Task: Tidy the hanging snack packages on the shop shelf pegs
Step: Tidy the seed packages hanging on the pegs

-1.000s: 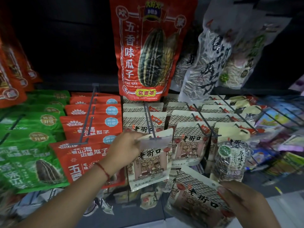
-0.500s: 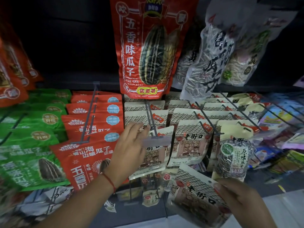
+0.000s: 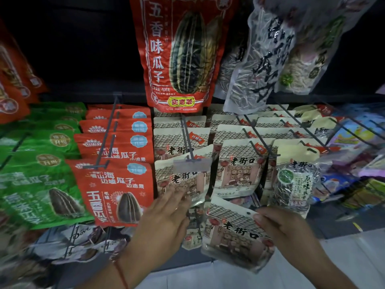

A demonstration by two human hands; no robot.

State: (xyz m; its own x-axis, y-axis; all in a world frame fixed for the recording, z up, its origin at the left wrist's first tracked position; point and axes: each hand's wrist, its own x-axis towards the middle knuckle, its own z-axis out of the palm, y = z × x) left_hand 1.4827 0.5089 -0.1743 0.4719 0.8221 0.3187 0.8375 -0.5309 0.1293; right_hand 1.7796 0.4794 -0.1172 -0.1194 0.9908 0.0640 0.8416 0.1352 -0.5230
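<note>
My right hand [image 3: 285, 230] grips a loose beige snack pack [image 3: 233, 236] by its top right edge, holding it tilted below the pegs. My left hand [image 3: 164, 222] lies with straight fingers against the lower part of the front beige pack [image 3: 183, 180] hanging on the middle peg [image 3: 187, 140]. More beige packs of the same kind hang behind it and on the peg to the right [image 3: 237, 163]. A clear pack of dark seeds [image 3: 293, 184] hangs at the right.
Red seed packs [image 3: 114, 184] and green packs [image 3: 39, 184] hang on pegs to the left. A large red bag [image 3: 179, 53] and clear bags [image 3: 260, 59] hang from the row above. Bare wire pegs [image 3: 354, 126] stick out at the right. Small packs lie below.
My left hand has let go of the front pack's top at the peg tip and dropped to its lower part. The pack in my right hand has risen slightly.
</note>
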